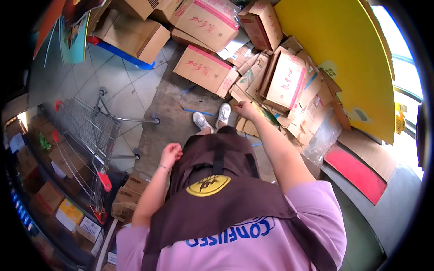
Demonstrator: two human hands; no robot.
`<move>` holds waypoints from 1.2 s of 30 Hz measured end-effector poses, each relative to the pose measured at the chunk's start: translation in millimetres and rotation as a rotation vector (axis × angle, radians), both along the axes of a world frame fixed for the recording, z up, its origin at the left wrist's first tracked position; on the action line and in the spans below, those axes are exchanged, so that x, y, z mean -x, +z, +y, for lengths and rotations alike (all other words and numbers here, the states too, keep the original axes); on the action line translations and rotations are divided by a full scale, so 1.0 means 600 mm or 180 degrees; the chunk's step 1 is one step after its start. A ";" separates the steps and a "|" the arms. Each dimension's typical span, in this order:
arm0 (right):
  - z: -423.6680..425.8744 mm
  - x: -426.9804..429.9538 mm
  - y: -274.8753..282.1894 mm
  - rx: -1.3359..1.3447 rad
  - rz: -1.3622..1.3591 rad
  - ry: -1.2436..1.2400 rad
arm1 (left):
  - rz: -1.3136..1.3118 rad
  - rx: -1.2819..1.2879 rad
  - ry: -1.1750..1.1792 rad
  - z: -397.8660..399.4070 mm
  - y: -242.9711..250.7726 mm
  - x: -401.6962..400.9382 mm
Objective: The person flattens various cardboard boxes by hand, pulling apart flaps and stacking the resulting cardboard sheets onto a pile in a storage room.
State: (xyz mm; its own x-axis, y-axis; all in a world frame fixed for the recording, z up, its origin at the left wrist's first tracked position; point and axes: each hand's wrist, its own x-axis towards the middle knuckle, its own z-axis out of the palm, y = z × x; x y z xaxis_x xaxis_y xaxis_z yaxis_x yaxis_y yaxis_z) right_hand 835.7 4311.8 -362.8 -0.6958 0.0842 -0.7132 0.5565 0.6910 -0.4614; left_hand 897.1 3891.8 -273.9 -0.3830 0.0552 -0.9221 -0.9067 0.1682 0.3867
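My left hand [172, 153] hangs beside the brown apron [200, 145], its fingers curled in with nothing seen in them. Out to the right, my right hand [246, 110] is over the near edge of a heap of flattened cardboard [252, 76]. Its fingers are bent; whether they touch or grip the cardboard is hard to tell. Beyond my white shoes [223, 113] a closed-looking carton [205, 69] with a pink stripe and red writing lies on the floor. Another printed carton [285, 81] rests tilted on the heap.
A metal shopping cart [90, 128] stands at left. Farther off are stacked cartons [206, 23] and a box [135, 35] on a blue base [123, 57]. Blue strapping [198, 111] loops across the floor near my feet. A yellow panel [339, 61] leans along the right.
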 end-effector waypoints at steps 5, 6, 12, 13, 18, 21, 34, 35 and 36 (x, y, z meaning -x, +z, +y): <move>-0.033 0.039 -0.246 0.0214 -0.0627 -0.0520 | 0.0130 0.0413 0.0433 -0.023 -0.011 -0.082; -0.034 0.045 -0.302 0.0083 -0.0767 -0.0693 | -0.0044 0.0549 0.0449 -0.030 -0.016 -0.096; -0.055 0.054 -0.576 0.0086 -0.0646 -0.1475 | -0.0198 0.1001 0.0571 -0.058 -0.082 -0.161; -0.057 0.059 -0.600 -0.0051 -0.0732 -0.1581 | -0.0151 0.1016 0.0572 -0.062 -0.096 -0.165; -0.068 0.085 -0.643 0.0350 -0.1084 -0.3145 | -0.0201 0.1203 0.0728 -0.073 -0.166 -0.167; -0.072 0.097 -0.638 0.1144 -0.0665 -0.3880 | -0.0143 0.1100 0.0602 -0.081 -0.190 -0.162; -0.108 0.165 -0.281 0.4326 -0.0235 -0.4035 | -0.0157 0.1072 -0.0357 -0.056 -0.128 -0.049; -0.109 0.161 -0.224 0.4450 -0.0056 -0.4023 | -0.0221 0.0941 0.0074 -0.050 -0.115 -0.027; -0.110 0.155 -0.164 0.4470 0.0019 -0.4140 | -0.0365 0.0812 0.0516 -0.045 -0.102 -0.006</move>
